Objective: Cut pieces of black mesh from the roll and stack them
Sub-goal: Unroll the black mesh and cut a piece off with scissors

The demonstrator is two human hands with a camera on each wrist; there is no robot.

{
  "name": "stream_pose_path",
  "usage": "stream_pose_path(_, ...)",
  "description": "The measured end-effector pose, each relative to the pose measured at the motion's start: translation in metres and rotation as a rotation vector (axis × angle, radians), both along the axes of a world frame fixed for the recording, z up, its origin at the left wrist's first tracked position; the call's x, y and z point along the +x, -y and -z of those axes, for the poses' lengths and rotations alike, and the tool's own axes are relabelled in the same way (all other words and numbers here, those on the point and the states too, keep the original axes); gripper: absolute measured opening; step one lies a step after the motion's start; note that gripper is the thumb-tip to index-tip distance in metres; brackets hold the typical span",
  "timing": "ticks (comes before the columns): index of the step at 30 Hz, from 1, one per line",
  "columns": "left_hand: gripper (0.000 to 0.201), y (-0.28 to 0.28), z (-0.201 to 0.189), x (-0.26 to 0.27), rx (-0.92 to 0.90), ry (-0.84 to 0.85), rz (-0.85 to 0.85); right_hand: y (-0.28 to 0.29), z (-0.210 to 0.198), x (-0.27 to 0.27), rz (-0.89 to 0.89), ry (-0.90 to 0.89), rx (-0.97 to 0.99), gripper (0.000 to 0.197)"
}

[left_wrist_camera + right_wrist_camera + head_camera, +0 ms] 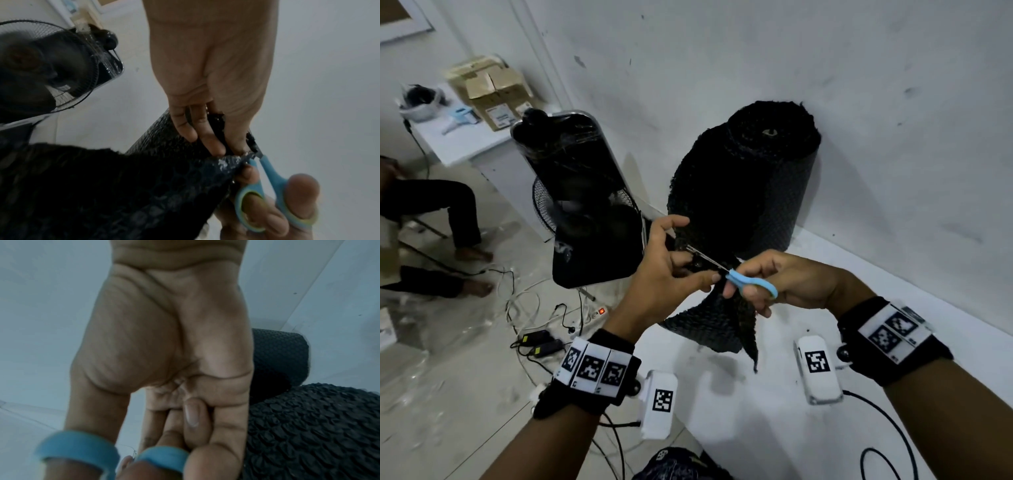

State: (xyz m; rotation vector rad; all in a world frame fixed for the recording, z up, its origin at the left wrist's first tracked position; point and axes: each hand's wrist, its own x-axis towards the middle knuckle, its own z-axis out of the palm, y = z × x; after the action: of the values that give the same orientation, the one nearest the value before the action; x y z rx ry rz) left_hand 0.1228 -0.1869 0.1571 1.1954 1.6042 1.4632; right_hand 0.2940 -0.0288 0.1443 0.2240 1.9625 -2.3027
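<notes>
Wrist-worn marker bands point(594, 368) nearest. Left hand point(667, 274) pinches loose mesh flap point(709, 322) beside blades; right hand point(784, 284) fingers through blue scissors point(751, 282) loops, cutting. Mesh roll point(750, 178) upright beyond fingertips. Flap looks light, floppy, fraying: hold taut close beside cut line.

A scuffed white wall point(722, 51) rose beyond the hands. Left of them stood a black fan point(585, 205) on a tiled floor point(465, 359) strewn with cables point(524, 301). Cardboard boxes point(489, 89) sat on a far white table point(462, 140).

The mesh roll point(753, 171) stands upright at twelve o'clock; the left hand point(664, 274) pinches its loose sheet point(709, 318); the right hand point(791, 284) works blue scissors point(751, 281) into it.
</notes>
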Motion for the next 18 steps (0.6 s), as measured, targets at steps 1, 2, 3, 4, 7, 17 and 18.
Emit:
stream_pose_path(1,0.068,-0.001,0.004,0.001,0.004,0.010,-0.021,0.000,0.003,0.001,0.020,-0.008,-0.013,0.031)
stream_pose_path(2,0.066,-0.002,0.007,0.003,0.001,0.012,-0.033,0.001,0.007,0.002,0.040,-0.007,-0.027,0.029)
stream_pose_path(3,0.063,-0.003,0.012,0.003,-0.006,-0.002,-0.030,0.002,0.010,0.004,0.054,0.000,-0.041,0.027)
stream_pose_path(4,0.061,-0.004,0.017,0.004,-0.015,-0.030,-0.018,0.002,0.014,0.007,0.060,0.011,-0.056,0.025)
stream_pose_path(7,0.052,-0.007,0.030,0.009,-0.042,-0.102,0.008,0.005,0.021,0.011,0.090,0.018,-0.064,0.021)
stream_pose_path(17,0.022,0.003,0.077,0.008,-0.233,-0.513,0.277,0.009,0.062,0.037,0.438,0.372,0.236,0.034)
stream_pose_path(18,0.014,0.006,0.079,0.006,-0.254,-0.521,0.282,0.014,0.079,0.036,0.428,0.435,0.260,0.041)
